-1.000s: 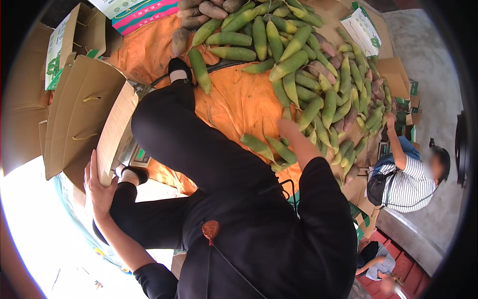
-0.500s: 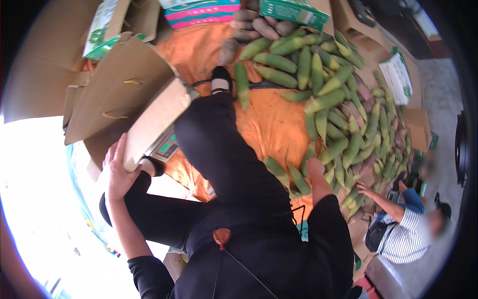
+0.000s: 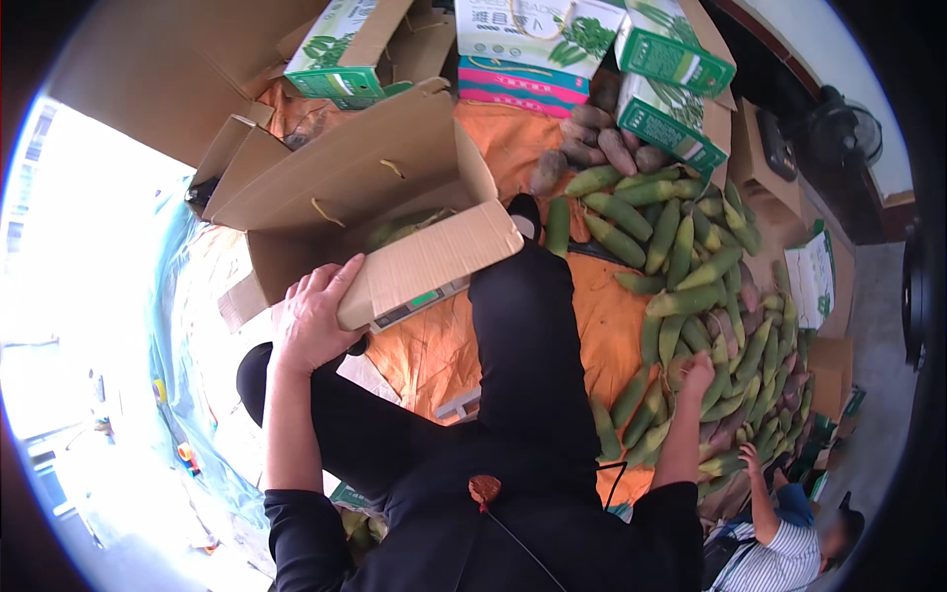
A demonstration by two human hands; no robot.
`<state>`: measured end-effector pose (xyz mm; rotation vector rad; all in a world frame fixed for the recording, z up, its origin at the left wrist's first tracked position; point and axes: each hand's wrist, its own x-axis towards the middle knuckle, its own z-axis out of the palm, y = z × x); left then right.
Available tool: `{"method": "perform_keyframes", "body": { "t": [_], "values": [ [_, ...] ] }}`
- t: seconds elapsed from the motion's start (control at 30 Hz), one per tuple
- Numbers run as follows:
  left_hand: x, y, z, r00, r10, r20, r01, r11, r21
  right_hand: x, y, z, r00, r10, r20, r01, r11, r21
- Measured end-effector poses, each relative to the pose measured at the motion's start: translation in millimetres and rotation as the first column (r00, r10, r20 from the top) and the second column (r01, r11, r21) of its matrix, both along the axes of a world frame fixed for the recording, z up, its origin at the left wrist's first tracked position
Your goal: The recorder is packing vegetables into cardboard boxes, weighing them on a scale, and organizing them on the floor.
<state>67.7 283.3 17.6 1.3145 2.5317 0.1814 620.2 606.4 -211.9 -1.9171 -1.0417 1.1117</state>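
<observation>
My left hand (image 3: 314, 318) grips the near left corner of an open cardboard box (image 3: 424, 264), its thumb along the edge. Something green lies inside the box (image 3: 409, 229), mostly hidden by the near wall. Beneath that wall shows a scale with a lit green display (image 3: 425, 298). On my right, a heap of long green radishes (image 3: 681, 247) spreads over an orange sheet. My right hand (image 3: 695, 373) is closed at the heap's near side, around the end of a green radish (image 3: 678, 371); its fingers are partly hidden.
Brownish-purple roots (image 3: 617, 150) lie at the far end of the heap. Printed cartons (image 3: 538, 35) stand behind. A fan (image 3: 844, 128) is at the far right. Another person in a striped shirt (image 3: 774, 560) reaches into the heap at lower right. My legs stretch across the orange sheet (image 3: 419, 365).
The view has swung left, so the box's inside now shows. My right hand has closed at a radish in the heap; my left hand stays on the box's corner.
</observation>
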Motion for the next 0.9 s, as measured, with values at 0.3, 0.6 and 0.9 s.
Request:
{"method": "perform_keyframes", "body": {
  "t": [0.3,0.6,0.9],
  "values": [
    [-7.1,-0.9,-1.5,0.996,-0.08,0.049,0.078,0.996,0.045,-127.3,-7.4,195.9,0.752,0.428,-0.502,-0.218,0.88,0.423],
    [-7.4,-1.1,3.9,0.996,-0.052,0.072,0.05,0.998,0.036,-319.3,-29.2,369.0,0.0,0.851,-0.526,-0.479,0.462,0.747],
    [-6.6,-1.5,2.8,0.997,-0.036,0.075,0.033,0.999,0.04,-497.8,-69.1,300.2,0.002,0.643,-0.765,-0.651,0.582,0.488]
  ]
}}
